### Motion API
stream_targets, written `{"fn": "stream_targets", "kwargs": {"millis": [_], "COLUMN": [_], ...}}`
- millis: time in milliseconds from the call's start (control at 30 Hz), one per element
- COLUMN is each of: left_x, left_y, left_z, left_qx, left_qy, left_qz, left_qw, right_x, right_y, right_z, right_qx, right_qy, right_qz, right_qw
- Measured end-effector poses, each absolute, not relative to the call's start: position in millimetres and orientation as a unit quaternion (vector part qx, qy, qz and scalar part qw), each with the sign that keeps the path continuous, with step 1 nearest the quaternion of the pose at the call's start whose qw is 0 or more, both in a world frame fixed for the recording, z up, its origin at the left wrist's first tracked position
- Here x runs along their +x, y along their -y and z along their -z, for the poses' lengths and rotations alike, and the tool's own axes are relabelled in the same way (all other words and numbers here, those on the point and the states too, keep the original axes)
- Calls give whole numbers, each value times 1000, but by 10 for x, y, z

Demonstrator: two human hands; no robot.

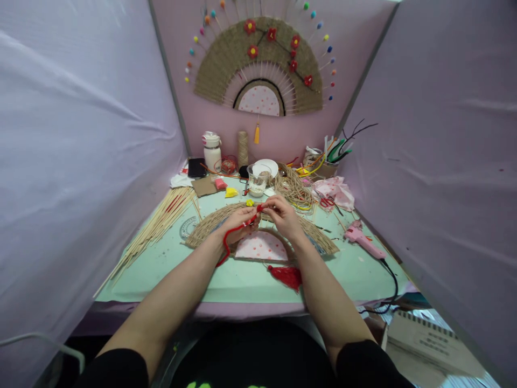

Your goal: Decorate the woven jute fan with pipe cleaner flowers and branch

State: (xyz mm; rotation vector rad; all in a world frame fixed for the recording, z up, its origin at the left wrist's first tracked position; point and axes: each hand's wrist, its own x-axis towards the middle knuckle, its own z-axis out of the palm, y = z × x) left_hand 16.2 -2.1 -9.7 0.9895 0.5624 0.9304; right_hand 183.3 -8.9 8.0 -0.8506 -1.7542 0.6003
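Over the middle of the table my two hands meet at a small red coil, formed at one end of a fuzzy red pipe cleaner. My left hand is closed on the pipe cleaner, whose long tail hangs in a curve beside the left wrist. Thumb and fingertips of my right hand pinch the coiled end. Beneath both hands lies a twine-covered fan with a pink-dotted half-round panel. A small yellow piece rests near the fan's top edge. A red tassel lies below the panel.
Thin bamboo sticks spread along the left. To the right lie a pink glue gun with a black cord and red-handled scissors. Behind are a plastic cup, loose twine and a white bottle. A decorated fan hangs above.
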Motion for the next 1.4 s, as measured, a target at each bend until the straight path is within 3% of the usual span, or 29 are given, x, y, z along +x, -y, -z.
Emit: {"fn": "stream_targets", "kwargs": {"millis": [600,900,1033,1400], "left_x": [168,134,118,142], "left_y": [28,-36,-24,53], "left_z": [82,-4,-29,20], "left_qx": [498,640,635,486], "left_qy": [-299,-329,-316,-274], "left_qz": [-394,-392,-372,-400], "left_qw": [712,573,599,727], "right_x": [1860,1879,1863,1820], "right_y": [115,88,111,108], "right_z": [-107,-78,-79,-89], "right_qx": [-389,-376,-352,-370], "right_qy": [760,658,604,656], "right_qz": [-243,-410,-500,-383], "right_qw": [461,507,511,536]}}
